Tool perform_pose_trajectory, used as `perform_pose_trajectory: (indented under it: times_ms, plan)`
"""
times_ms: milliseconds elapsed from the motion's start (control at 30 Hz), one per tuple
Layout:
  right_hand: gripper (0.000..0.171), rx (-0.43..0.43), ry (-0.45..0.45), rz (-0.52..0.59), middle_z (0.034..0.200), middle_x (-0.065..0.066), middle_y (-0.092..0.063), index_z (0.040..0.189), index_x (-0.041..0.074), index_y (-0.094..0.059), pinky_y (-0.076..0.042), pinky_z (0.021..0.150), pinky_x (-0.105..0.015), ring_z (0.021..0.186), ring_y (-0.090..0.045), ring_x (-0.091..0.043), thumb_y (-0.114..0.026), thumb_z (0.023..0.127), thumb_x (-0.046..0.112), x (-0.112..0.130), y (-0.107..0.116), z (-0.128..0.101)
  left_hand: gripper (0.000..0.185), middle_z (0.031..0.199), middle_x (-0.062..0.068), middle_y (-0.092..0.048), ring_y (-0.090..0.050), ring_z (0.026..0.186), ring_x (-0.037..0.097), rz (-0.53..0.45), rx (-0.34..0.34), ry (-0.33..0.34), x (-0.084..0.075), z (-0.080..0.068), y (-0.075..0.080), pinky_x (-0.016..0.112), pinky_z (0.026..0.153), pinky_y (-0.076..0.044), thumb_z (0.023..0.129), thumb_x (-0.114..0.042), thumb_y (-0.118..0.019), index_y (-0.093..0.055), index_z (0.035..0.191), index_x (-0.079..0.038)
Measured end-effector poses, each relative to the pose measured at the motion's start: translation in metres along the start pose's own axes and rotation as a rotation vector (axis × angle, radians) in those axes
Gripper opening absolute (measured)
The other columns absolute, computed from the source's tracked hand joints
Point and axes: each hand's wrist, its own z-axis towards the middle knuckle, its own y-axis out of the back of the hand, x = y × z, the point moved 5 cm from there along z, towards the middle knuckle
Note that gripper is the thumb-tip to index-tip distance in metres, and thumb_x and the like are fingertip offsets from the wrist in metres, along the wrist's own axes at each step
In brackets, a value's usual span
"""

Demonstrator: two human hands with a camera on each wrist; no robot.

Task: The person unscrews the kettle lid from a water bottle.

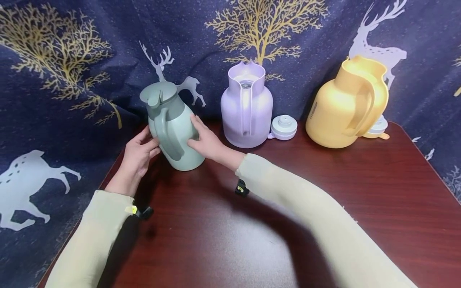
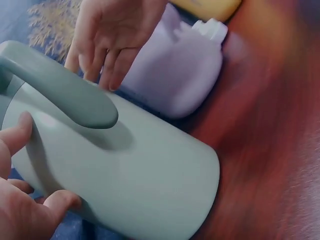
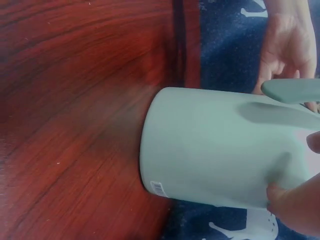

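A pale green jug (image 1: 181, 120) with a darker green handle and lid leans to the left at the back left of the dark red table (image 1: 288, 192). My left hand (image 1: 138, 154) holds its left side, thumb and fingers curved around the body (image 2: 140, 175). My right hand (image 1: 203, 140) lies against the jug's right side with its fingers fairly straight. In the right wrist view the jug's base (image 3: 210, 145) sits near the table's edge, with a barcode sticker low on its side.
A lilac jug (image 1: 246, 112) stands open at the back centre with its round lid (image 1: 283, 127) beside it. A yellow jug (image 1: 342, 108) stands at the back right, a lid (image 1: 378, 128) behind it. A dark blue cloth with deer and trees hangs behind.
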Motion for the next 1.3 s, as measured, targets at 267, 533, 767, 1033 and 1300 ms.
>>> perform_pose_trajectory:
  times_ms: [267,533,767,1033,1300]
  plan:
    - [0.073,-0.123,0.084,-0.083,0.16,-0.005,-0.033,0.154,0.01,-0.031,-0.03,0.121,-0.027,0.149,-0.031,-0.015,-0.069,0.093,0.026,-0.007,0.015,-0.024,0.072,0.13,0.002,-0.056,-0.061,0.091,-0.009,0.167,-0.049,0.028,0.007,-0.022,-0.012,0.012,0.072,-0.054,0.093,-0.002,-0.063,-0.028,0.155,-0.015]
    - [0.071,-0.345,0.122,-0.154,0.144,-0.003,-0.054,0.143,0.011,-0.05,-0.047,0.108,-0.031,0.133,-0.054,-0.018,-0.081,0.081,0.028,-0.014,0.027,-0.051,0.071,0.115,-0.009,-0.061,-0.06,0.089,-0.007,0.267,-0.091,0.008,0.016,-0.037,-0.03,0.011,0.07,-0.053,0.091,-0.002,-0.066,-0.035,0.153,-0.019]
    - [0.071,-0.446,0.133,-0.175,0.135,-0.005,-0.061,0.136,0.012,-0.058,-0.053,0.097,-0.035,0.123,-0.062,-0.022,-0.085,0.073,0.029,-0.016,0.034,-0.076,0.072,0.134,0.011,-0.053,-0.057,0.095,-0.009,0.367,-0.101,-0.053,0.021,-0.05,-0.043,0.007,0.074,-0.05,0.089,0.002,-0.066,-0.036,0.152,-0.016]
    - [0.07,-0.508,0.097,-0.15,0.132,-0.002,-0.063,0.133,0.015,-0.061,-0.052,0.099,-0.035,0.12,-0.064,-0.02,-0.087,0.069,0.029,-0.023,0.044,-0.101,0.073,0.142,0.018,-0.055,-0.052,0.103,-0.01,0.471,-0.118,-0.132,0.024,-0.063,-0.059,0.018,0.106,-0.039,0.084,0.001,-0.074,-0.042,0.148,-0.01]
    - [0.071,-0.568,0.088,-0.162,0.127,-0.003,-0.066,0.129,0.015,-0.063,-0.054,0.096,-0.035,0.114,-0.067,-0.02,-0.089,0.065,0.03,-0.029,0.051,-0.123,0.07,0.139,0.021,-0.059,-0.056,0.123,0.015,0.444,-0.116,-0.167,0.031,-0.073,-0.071,0.035,0.119,-0.031,0.081,0.0,-0.077,-0.047,0.144,-0.009]
